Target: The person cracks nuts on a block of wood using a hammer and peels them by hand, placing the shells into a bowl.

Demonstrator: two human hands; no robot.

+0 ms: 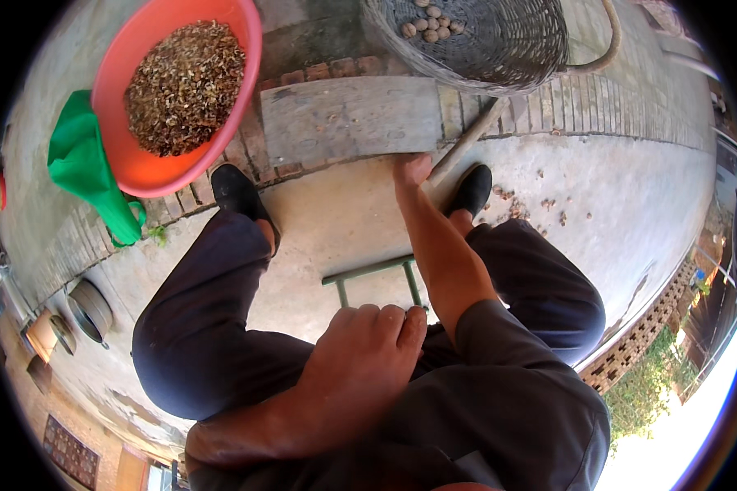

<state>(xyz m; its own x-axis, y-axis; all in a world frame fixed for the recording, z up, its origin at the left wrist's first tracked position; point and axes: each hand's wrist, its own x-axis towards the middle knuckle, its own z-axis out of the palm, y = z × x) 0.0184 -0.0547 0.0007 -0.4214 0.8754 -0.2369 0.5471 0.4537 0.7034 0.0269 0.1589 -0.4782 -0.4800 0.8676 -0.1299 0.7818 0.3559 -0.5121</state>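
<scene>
Slab: a long, narrow grey slab (352, 119) lies flat along a brick edging (332, 69), ahead of the person's feet; its long axis runs left to right, tilting up slightly at the right, with its short ends facing left and right.
Stick: a wooden stick (469, 137) slants from upper right, close under the basket rim, to lower left beside the right wrist; its lower end is lost by the forearm and its upper end is hard to make out.
Right grip: the right grip (413, 168) is down at the slab's near edge, close to the stick; its fingers are hidden, so I cannot tell whether it is released, clenched or grasping something.
Left grip: the left grip (371, 340) is over the lap, knuckles forward and thumb to the right; its fingertips are turned under, so I cannot tell whether it is clenched or grasping.
Basket: a woven basket (520, 45) holds a few walnuts (431, 26); the top border cuts it off.
Basin: a red basin (250, 49) of broken brown bits (184, 90), also cut off, stands beside green cloth (82, 159).
Frame: a green metal frame (368, 268) is partly covered by the left grip.
</scene>
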